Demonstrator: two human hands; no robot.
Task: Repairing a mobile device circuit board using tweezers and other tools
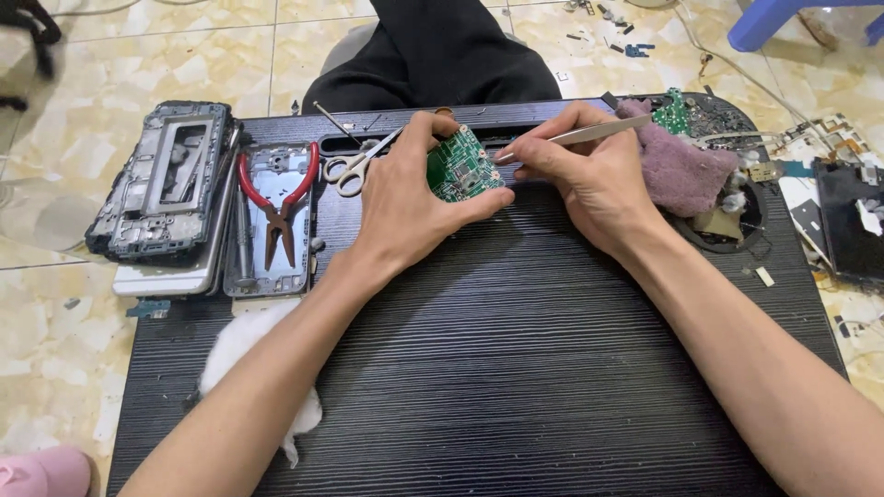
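Head view: ribbed black board (pixel 516 368), tiled floor (pixel 120 74)

Two hands at work, left hand (pixel 405 198) and right hand (pixel 580 175). One green circuit board (pixel 463 166), a second (pixel 675 112) at two o'clock. One tweezers (pixel 589 134), one scissors (pixel 354 167), one pliers (pixel 278 207), perhaps three phone frames (pixel 164 179) at nine.

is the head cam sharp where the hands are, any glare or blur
Head view: sharp on the left hand gripping the small green circuit board and the right hand pinching metal tweezers; even soft light, faint shadows on the black ribbed work surface; mild sheen on the pale floor tiles; edges slightly softer.
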